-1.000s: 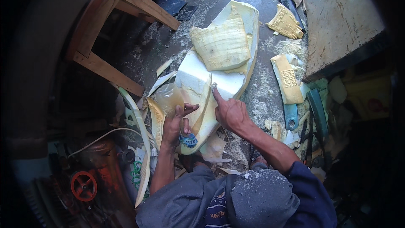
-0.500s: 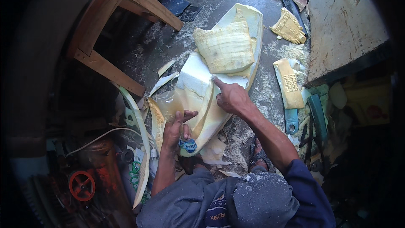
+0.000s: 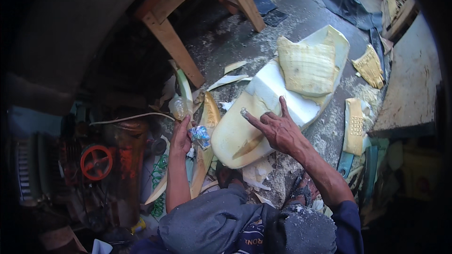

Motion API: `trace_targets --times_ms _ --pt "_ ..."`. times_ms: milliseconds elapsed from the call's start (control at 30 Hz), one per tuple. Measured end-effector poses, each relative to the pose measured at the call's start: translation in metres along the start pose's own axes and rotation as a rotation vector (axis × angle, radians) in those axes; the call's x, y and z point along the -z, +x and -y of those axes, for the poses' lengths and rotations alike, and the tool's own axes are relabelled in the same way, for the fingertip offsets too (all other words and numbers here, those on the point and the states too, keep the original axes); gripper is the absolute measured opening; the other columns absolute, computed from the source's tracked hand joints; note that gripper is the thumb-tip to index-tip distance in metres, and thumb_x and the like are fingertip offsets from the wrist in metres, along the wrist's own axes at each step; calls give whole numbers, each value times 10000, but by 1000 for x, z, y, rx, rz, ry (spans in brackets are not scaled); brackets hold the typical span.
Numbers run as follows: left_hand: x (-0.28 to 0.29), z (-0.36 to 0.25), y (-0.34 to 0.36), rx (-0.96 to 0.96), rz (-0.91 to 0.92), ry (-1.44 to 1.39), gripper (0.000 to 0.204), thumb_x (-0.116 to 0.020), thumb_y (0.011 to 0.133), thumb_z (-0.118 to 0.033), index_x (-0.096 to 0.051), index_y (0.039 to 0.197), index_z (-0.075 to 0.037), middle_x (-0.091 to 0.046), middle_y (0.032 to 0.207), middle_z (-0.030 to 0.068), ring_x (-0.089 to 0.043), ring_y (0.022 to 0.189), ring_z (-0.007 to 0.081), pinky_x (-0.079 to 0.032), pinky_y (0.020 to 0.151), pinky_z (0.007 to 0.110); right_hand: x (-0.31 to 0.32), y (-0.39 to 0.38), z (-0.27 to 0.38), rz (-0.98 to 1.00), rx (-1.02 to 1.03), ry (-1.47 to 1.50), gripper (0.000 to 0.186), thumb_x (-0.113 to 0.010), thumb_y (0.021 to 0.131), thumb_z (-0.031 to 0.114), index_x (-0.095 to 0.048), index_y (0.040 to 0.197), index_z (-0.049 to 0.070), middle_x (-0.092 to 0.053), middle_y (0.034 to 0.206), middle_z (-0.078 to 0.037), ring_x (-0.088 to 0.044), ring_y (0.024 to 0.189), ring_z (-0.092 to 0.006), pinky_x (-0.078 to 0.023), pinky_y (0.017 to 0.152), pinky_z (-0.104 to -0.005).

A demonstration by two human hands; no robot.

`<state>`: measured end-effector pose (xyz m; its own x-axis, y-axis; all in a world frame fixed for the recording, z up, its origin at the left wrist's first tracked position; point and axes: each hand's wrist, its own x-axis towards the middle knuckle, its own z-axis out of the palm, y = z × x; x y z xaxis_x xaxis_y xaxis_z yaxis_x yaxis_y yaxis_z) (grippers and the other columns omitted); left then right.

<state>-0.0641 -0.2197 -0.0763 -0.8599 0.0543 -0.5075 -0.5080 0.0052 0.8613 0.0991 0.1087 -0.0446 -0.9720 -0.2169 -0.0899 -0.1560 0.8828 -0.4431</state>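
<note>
Left hand [image 3: 180,135] grips a clear container [image 3: 179,107]; right hand [image 3: 286,134] is over a foam block [image 3: 265,86].
The left fingers close round the container, left of the block, hiding part of its side; its contents are hard to make out. The right fingers, two stretched out, are spread and empty, covering some foam; whether they touch it cannot be told. Beyond, a yellowish slab [image 3: 306,67] lies on the block's far half.
</note>
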Motion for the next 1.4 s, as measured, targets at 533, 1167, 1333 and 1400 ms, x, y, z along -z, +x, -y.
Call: trace_targets --times_ms 533,1167,1333,1400 --pt "97 40 45 -549 -770 1299 464 -676 969 -285 -561 1305 13 -657 1108 168 -647 1052 308 -512 944 420 82 -85 -11 -240 -197 585 843 -681 843 -10 -289 1585 66 -713 967 -86 -697 993 -274 -371 1152 -529" --pt "-58 98 -103 244 625 832 534 -402 1123 -389 -437 1453 29 -601 1343 166 -578 1205 275 -436 1062 388 -113 -188 -63 -1383 -617 2258 625 -694 934 65 -432 1501 81 -625 1265 -92 -607 1131 -231 -459 1037 -460" --pt "-80 45 -90 79 622 958 539 -394 1114 -445 -515 1403 -6 -675 1175 144 -666 995 202 -539 875 353 -122 -179 -60 -1291 -591 2289 724 -747 903 98 -403 1541 101 -599 1275 -90 -567 1190 -194 -420 1063 -403" --pt "-96 29 -87 14 541 968 534 -417 1110 -439 -533 1380 7 -674 1165 148 -665 1010 216 -543 875 358 -118 -174 -55 -1267 -597 2318 720 -744 902 82 -410 1540 90 -637 1185 -74 -595 1123 -171 -440 1023 -328"
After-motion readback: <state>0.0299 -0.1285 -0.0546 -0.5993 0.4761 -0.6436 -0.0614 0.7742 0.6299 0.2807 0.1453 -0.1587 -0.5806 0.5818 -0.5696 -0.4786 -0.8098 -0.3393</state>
